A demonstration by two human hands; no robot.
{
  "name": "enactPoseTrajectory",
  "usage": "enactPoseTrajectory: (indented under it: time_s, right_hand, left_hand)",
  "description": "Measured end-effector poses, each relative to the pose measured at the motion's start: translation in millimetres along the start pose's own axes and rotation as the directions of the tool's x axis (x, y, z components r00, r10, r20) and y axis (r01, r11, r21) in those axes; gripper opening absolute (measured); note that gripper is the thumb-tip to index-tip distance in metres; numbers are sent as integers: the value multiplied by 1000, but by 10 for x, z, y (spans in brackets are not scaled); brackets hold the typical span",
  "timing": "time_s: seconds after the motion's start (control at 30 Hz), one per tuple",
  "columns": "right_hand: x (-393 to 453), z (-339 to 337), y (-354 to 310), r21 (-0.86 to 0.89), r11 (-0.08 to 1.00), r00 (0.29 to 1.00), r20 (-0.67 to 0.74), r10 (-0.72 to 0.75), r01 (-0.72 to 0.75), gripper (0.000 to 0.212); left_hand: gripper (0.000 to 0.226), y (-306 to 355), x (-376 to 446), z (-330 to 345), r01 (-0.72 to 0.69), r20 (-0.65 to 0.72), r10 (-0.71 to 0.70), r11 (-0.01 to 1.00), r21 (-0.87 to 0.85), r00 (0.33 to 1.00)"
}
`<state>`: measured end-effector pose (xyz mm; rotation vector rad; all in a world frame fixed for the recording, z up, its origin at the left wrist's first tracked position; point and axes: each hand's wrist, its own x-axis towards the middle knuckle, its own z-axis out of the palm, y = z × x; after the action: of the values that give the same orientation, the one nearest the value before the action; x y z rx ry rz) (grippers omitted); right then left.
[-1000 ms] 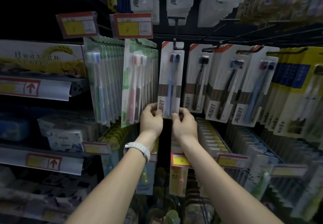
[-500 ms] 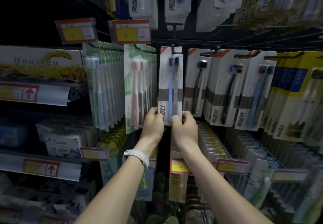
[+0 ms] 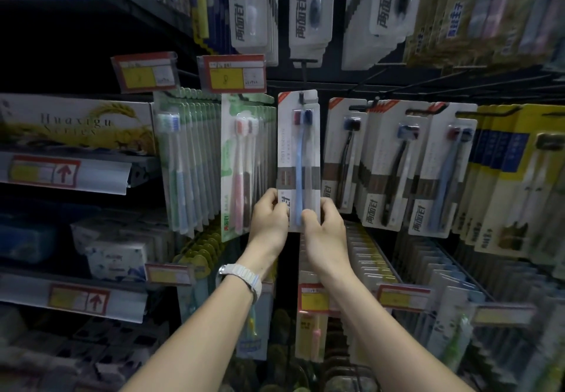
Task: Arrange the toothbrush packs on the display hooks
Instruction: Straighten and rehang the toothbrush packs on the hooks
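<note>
A white toothbrush pack point(image 3: 298, 153) with a blue and a dark brush hangs upright in the middle of the display, its top hole at a black hook point(image 3: 302, 98). My left hand point(image 3: 270, 218) pinches the pack's lower left corner. My right hand point(image 3: 325, 223) pinches its lower right edge, thumb on the front. A pale watch sits on my left wrist. Whether the hook passes fully through the hole is hard to tell.
Green toothbrush packs point(image 3: 189, 162) and pink ones point(image 3: 244, 165) hang to the left. Black and blue brush packs point(image 3: 394, 165) and yellow packs point(image 3: 504, 177) hang to the right. Price tags point(image 3: 232, 73) sit above. More packs fill the rows below and overhead.
The pack has shifted slightly lower and squarer under the hook while both hands kept hold of its bottom. My view tilted up a little.
</note>
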<state>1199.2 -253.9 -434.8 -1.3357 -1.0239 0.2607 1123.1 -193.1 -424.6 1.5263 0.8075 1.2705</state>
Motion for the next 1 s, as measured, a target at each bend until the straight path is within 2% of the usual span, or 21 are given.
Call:
enactPoseTrajectory:
  time_s: [0.1,0.17,0.23,0.27,0.33,0.37,0.47,0.5,0.6,0.77,0.9,1.0]
  right_hand:
    - [-48,-40,-80,-6,1000,1000,-6,-7,7,7]
    - [-110,-84,-120,-41,999,999,19,29,-28,8]
    - [-191,-115,-162,-84,994,996,54,73,-69,13]
    - [-241,-126,-204,-106,991,993,76,95,-87,23]
    - [-349,-157,-305,-143,982,987,85,137,-124,55]
    - [-389,-187,-335,-159,978,985,88,147,-132,60]
    - [-564,-300,-530,-166,979,987,86,133,-117,25]
    - [-605,-335,-573,-156,981,988,83,128,-114,20]
    - [-723,-417,-712,-155,980,984,106,145,-128,22]
    - [-839,-549,-926,-177,977,972,178,152,-120,19]
    - [-896,-661,-1062,-147,978,963,206,175,-147,22]
    - [-941,-725,-1161,-159,982,969,205,137,-105,27]
  left_hand:
    - [35,130,-80,16,75,-13,-74,996,53,997]
    - [54,202,-183,6,155,-1,-155,982,109,988]
    - [61,268,-292,-21,185,2,-186,977,105,983]
    - [61,318,-340,-34,187,-6,-187,979,80,982]
    - [60,435,-439,-68,175,-20,-174,983,56,985]
    - [59,505,-507,-85,172,-14,-171,984,57,985]
    - [57,691,-730,-133,165,4,-166,984,71,986]
    - [58,744,-807,-142,170,3,-171,983,72,985]
    - [57,879,-989,-166,178,-7,-177,983,51,984]
    - [39,977,-1145,-212,209,9,-209,974,-92,978]
    - [32,1115,-1259,-211,193,24,-192,976,-100,981]
    - [32,1168,-1287,-217,181,14,-181,978,-101,983]
